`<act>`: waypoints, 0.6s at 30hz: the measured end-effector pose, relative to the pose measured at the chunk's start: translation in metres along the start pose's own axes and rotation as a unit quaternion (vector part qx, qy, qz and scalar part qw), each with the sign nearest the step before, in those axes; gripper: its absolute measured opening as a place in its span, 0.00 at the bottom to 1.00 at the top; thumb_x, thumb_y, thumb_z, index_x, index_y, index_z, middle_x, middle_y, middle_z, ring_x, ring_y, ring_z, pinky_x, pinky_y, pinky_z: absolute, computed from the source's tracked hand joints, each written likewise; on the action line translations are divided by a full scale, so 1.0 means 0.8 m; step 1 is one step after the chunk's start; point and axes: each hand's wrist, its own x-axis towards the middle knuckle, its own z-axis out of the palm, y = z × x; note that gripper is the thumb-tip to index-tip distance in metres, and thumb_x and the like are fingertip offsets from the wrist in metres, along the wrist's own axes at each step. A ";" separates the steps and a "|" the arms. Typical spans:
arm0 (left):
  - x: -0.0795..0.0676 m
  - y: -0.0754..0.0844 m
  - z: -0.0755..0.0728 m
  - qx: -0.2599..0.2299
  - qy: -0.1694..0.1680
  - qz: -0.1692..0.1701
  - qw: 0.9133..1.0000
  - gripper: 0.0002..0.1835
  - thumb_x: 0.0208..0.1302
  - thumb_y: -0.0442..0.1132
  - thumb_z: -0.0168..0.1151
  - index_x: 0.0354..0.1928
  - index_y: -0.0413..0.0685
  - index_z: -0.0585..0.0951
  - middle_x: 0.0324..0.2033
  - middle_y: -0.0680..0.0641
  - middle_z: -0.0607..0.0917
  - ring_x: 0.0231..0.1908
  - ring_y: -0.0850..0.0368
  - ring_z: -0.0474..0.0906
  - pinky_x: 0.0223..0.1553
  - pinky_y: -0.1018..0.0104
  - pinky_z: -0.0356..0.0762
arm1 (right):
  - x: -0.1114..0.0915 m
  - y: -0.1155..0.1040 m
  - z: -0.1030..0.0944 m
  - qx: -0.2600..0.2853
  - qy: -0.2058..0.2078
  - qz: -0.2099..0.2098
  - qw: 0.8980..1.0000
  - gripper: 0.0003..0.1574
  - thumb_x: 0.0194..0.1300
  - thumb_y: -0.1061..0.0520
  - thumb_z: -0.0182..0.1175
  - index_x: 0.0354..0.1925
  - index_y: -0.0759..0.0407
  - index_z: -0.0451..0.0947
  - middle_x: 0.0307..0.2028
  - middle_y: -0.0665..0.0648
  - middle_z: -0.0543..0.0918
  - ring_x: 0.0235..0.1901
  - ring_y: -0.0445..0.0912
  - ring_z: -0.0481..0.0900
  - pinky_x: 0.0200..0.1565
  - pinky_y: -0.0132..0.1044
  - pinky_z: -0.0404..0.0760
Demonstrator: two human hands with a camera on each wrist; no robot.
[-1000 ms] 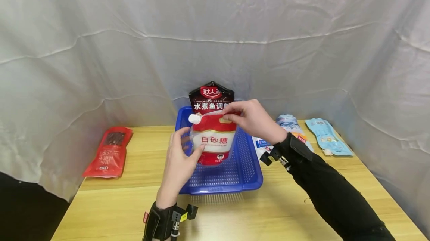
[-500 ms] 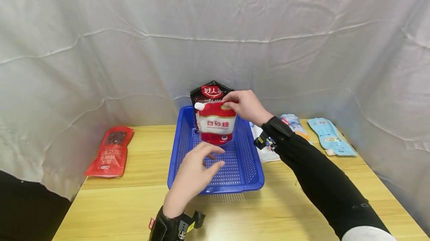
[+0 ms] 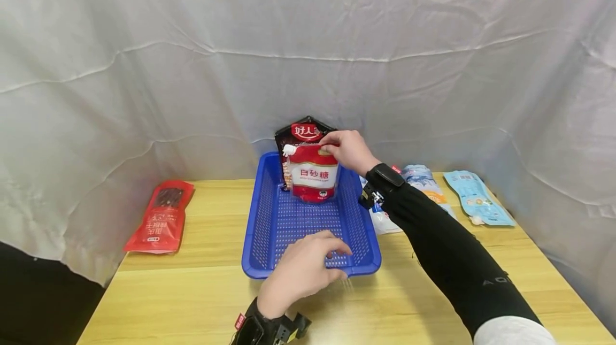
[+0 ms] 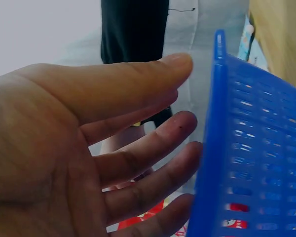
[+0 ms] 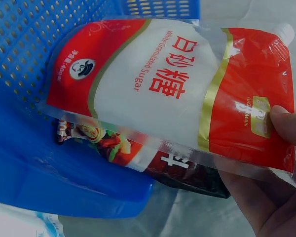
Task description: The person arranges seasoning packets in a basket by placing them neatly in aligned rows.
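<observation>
A red-and-white bag of white granulated sugar (image 3: 314, 175) with a white spout cap stands upright in the far part of the blue plastic basket (image 3: 248, 227). My right hand (image 3: 351, 150) pinches its top right corner, thumb in front, as the right wrist view shows. Behind the sugar bag leans a black seasoning packet (image 3: 298, 132), partly covered by it. My left hand (image 3: 308, 265) is over the basket's near rim, fingers loosely bent with nothing in them. In the left wrist view its fingertips (image 4: 187, 153) are right at the blue rim.
A red snack packet (image 3: 159, 216) lies on the wooden table (image 3: 192, 302) at the left. Right of the basket lie a white packet (image 3: 382, 222), a blue-and-orange packet (image 3: 423, 182) and a light blue pouch (image 3: 476, 198). A grey curtain (image 3: 308, 24) hangs behind.
The right hand has moved the sugar bag back and down against the black packet. My left hand has let go of the bag and come toward the near rim.
</observation>
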 end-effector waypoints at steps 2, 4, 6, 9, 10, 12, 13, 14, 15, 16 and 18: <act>0.001 -0.001 0.003 0.010 -0.007 0.001 1.000 0.18 0.60 0.44 0.79 0.52 0.64 0.88 0.44 0.63 0.85 0.42 0.64 0.81 0.36 0.71 0.76 | 0.002 0.002 0.002 0.006 0.000 0.005 1.000 0.13 0.71 0.54 0.68 0.51 0.56 0.89 0.51 0.58 0.89 0.50 0.53 0.82 0.54 0.48 0.84; 0.001 -0.003 0.005 0.020 -0.011 0.001 1.000 0.18 0.60 0.43 0.79 0.52 0.64 0.88 0.44 0.63 0.85 0.41 0.65 0.81 0.35 0.71 0.76 | 0.004 0.003 0.003 0.011 -0.001 0.006 1.000 0.13 0.71 0.55 0.68 0.51 0.56 0.89 0.51 0.58 0.89 0.51 0.54 0.82 0.54 0.48 0.84; 0.001 -0.005 0.006 0.023 -0.015 0.003 1.000 0.17 0.60 0.42 0.79 0.51 0.64 0.89 0.43 0.63 0.85 0.41 0.66 0.80 0.35 0.72 0.76 | 0.005 0.003 0.005 0.014 -0.003 0.005 1.000 0.13 0.71 0.55 0.68 0.52 0.56 0.89 0.52 0.58 0.89 0.51 0.53 0.82 0.55 0.48 0.84; 0.000 -0.005 0.007 0.020 -0.023 0.003 1.000 0.15 0.60 0.41 0.78 0.48 0.63 0.90 0.41 0.64 0.85 0.40 0.66 0.81 0.35 0.72 0.76 | 0.008 0.003 0.005 0.017 -0.009 0.005 1.000 0.14 0.71 0.55 0.68 0.52 0.56 0.89 0.52 0.58 0.88 0.52 0.53 0.82 0.55 0.48 0.84; 0.000 -0.005 0.007 0.018 -0.027 0.003 0.999 0.14 0.60 0.41 0.78 0.47 0.63 0.90 0.42 0.64 0.85 0.41 0.66 0.81 0.36 0.71 0.77 | 0.008 0.004 0.004 0.018 -0.012 0.006 1.000 0.14 0.71 0.55 0.68 0.52 0.56 0.89 0.53 0.59 0.88 0.52 0.54 0.82 0.55 0.48 0.84; 0.000 -0.005 0.007 0.017 -0.032 0.003 0.999 0.12 0.61 0.41 0.77 0.46 0.63 0.91 0.42 0.64 0.86 0.44 0.65 0.82 0.38 0.69 0.79 | 0.009 0.004 0.003 0.023 -0.017 0.011 1.000 0.14 0.72 0.55 0.67 0.53 0.56 0.88 0.54 0.59 0.88 0.53 0.54 0.82 0.56 0.48 0.84; 0.000 -0.005 0.006 0.018 -0.034 0.002 0.999 0.11 0.61 0.42 0.77 0.46 0.64 0.91 0.43 0.64 0.86 0.46 0.64 0.83 0.40 0.68 0.79 | 0.009 0.004 0.003 0.026 -0.019 0.015 0.999 0.14 0.72 0.55 0.67 0.53 0.56 0.88 0.54 0.59 0.87 0.53 0.54 0.82 0.56 0.49 0.84; 0.000 -0.004 0.006 0.020 -0.036 0.002 0.999 0.11 0.62 0.42 0.77 0.45 0.65 0.91 0.44 0.64 0.86 0.47 0.64 0.83 0.41 0.67 0.80 | 0.010 0.005 0.002 0.028 -0.021 0.019 0.999 0.15 0.72 0.55 0.67 0.54 0.56 0.88 0.55 0.59 0.87 0.54 0.54 0.81 0.57 0.49 0.83; 0.001 -0.004 0.006 0.021 -0.037 0.002 0.999 0.11 0.62 0.42 0.77 0.45 0.65 0.91 0.45 0.64 0.87 0.48 0.63 0.83 0.41 0.66 0.80 | 0.010 0.005 0.002 0.029 -0.022 0.022 0.999 0.15 0.72 0.55 0.67 0.54 0.56 0.88 0.55 0.59 0.87 0.54 0.54 0.81 0.57 0.49 0.83; 0.001 -0.004 0.006 0.023 -0.038 0.002 0.999 0.11 0.62 0.43 0.77 0.45 0.65 0.91 0.45 0.64 0.87 0.49 0.63 0.82 0.41 0.66 0.79 | 0.010 0.005 0.002 0.030 -0.023 0.024 0.999 0.15 0.72 0.55 0.67 0.54 0.56 0.88 0.55 0.59 0.87 0.55 0.55 0.81 0.58 0.49 0.83; 0.001 -0.004 0.005 0.024 -0.040 0.002 0.999 0.11 0.62 0.43 0.77 0.45 0.65 0.91 0.46 0.64 0.87 0.47 0.64 0.82 0.39 0.67 0.78 | 0.010 0.005 0.002 0.032 -0.024 0.031 0.999 0.15 0.72 0.55 0.66 0.54 0.56 0.88 0.55 0.59 0.87 0.55 0.55 0.80 0.58 0.49 0.83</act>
